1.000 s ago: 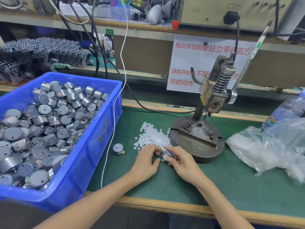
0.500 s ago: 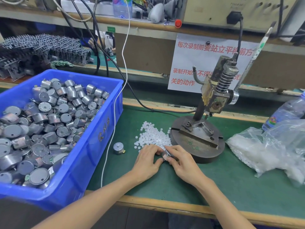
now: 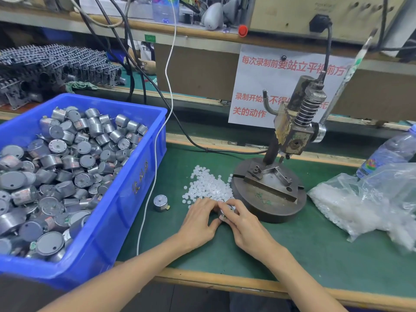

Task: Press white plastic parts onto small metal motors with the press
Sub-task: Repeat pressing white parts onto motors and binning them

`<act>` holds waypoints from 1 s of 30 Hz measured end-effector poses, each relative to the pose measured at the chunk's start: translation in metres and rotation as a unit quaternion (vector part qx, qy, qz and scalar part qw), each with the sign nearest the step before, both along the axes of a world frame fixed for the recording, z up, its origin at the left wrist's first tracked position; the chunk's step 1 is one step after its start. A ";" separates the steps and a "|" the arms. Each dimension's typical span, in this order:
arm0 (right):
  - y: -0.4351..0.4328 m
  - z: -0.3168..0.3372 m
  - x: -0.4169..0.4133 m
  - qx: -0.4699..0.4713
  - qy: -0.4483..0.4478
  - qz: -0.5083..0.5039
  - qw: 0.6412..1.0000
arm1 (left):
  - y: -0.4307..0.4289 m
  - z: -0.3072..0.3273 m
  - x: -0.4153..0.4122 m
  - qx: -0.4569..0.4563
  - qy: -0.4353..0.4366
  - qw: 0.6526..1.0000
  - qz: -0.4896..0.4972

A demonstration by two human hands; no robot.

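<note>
My right hand (image 3: 244, 226) pinches a small metal motor (image 3: 227, 210) just in front of the press base. My left hand (image 3: 198, 220) meets it from the left, fingertips on the motor; whether they hold a white part is hidden. A heap of white plastic parts (image 3: 208, 185) lies on the green mat right behind my hands. The hand press (image 3: 290, 140) stands on its round metal base (image 3: 270, 206) to the right of the heap, its fixture empty. A single motor (image 3: 160, 202) stands alone on the mat to the left.
A blue bin (image 3: 126, 199) full of metal motors fills the left. A white cable (image 3: 155, 154) hangs beside it. A clear bag of white parts (image 3: 351, 206) and a plastic bottle (image 3: 387, 152) lie on the right. The bench's wooden edge (image 3: 225, 281) runs along the front.
Both hands stay together at the motor with only small finger shifts. Nothing else on the bench has moved.
</note>
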State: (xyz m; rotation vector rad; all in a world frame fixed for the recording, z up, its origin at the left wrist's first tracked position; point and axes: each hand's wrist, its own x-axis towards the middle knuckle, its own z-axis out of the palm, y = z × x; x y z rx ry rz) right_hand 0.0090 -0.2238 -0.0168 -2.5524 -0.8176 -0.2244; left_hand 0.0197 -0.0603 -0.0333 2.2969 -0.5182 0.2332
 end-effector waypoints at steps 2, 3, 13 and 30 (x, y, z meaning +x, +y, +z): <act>0.002 0.000 0.000 -0.025 0.002 -0.002 1.000 | 0.000 0.000 0.000 0.001 0.001 1.000 -0.001; 0.003 -0.001 0.000 -0.033 0.003 -0.004 0.999 | 0.000 0.000 0.000 0.001 0.002 1.000 -0.002; 0.000 -0.001 0.001 0.136 0.078 -0.065 0.985 | 0.001 0.005 0.000 -0.005 0.039 0.999 -0.018; -0.059 0.033 0.023 0.584 0.173 -0.288 0.739 | -0.105 0.076 0.086 0.090 -0.055 0.991 -0.081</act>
